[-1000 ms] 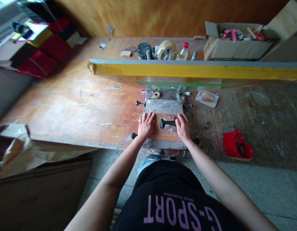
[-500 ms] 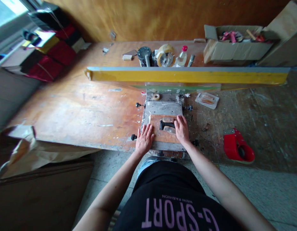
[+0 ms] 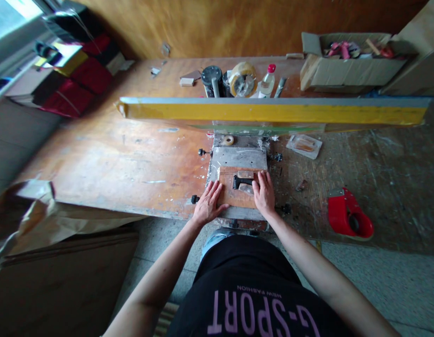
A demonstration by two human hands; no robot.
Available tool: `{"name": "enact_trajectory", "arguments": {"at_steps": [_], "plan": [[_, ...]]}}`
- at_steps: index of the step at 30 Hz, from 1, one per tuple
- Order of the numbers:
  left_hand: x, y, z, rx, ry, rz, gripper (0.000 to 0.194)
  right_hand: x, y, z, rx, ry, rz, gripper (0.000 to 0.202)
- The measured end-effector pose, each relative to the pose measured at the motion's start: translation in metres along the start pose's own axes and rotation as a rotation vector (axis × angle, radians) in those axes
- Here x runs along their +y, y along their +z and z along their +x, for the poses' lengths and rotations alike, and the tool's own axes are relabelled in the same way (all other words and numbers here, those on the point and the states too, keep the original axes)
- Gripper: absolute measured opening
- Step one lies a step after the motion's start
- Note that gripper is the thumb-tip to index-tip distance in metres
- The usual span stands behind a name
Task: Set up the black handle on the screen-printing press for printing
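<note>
A wooden board (image 3: 227,194) lies on a grey metal plate (image 3: 238,157) at the table's front edge. On the board rests a black T-shaped part (image 3: 242,181), with pale patches around it. My left hand (image 3: 209,204) lies with fingers spread at the left edge of the board and plate, thumb stretched toward the board. At the board's right edge, my right hand (image 3: 264,193) lies flat beside the end of the black part, fingers extended. Neither hand is closed round anything.
A long yellow frame bar (image 3: 273,112) spans above the plate's far end. Black knobs (image 3: 194,199) flank the plate. A red tape dispenser (image 3: 348,215) and a plastic packet (image 3: 304,146) lie at right. Behind stand a bottle (image 3: 266,83), jars and an open carton (image 3: 350,72).
My left thumb has spread away from its fingers, and that hand has shifted slightly left. My right hand has moved a little down and left. The camera view has shifted slightly.
</note>
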State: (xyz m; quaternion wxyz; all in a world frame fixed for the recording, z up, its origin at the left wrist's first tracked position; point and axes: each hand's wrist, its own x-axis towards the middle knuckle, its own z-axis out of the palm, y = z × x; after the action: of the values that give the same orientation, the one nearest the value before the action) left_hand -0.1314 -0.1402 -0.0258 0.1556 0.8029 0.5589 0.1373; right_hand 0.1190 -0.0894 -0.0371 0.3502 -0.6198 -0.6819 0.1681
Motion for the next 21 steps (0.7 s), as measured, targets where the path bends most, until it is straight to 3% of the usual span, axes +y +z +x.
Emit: {"name": "enact_trajectory", "arguments": {"at_steps": [8,21], "plan": [[-0.006,0.007,0.0,0.041,0.01,-0.051,0.083,-0.011,-0.004,-0.005,0.0,-0.059,-0.056,0.062],[-0.006,0.0,0.003,0.014,0.012,-0.068,0.081,-0.018,-0.007,-0.004,-0.028,-0.067,-0.054,0.064]]}}
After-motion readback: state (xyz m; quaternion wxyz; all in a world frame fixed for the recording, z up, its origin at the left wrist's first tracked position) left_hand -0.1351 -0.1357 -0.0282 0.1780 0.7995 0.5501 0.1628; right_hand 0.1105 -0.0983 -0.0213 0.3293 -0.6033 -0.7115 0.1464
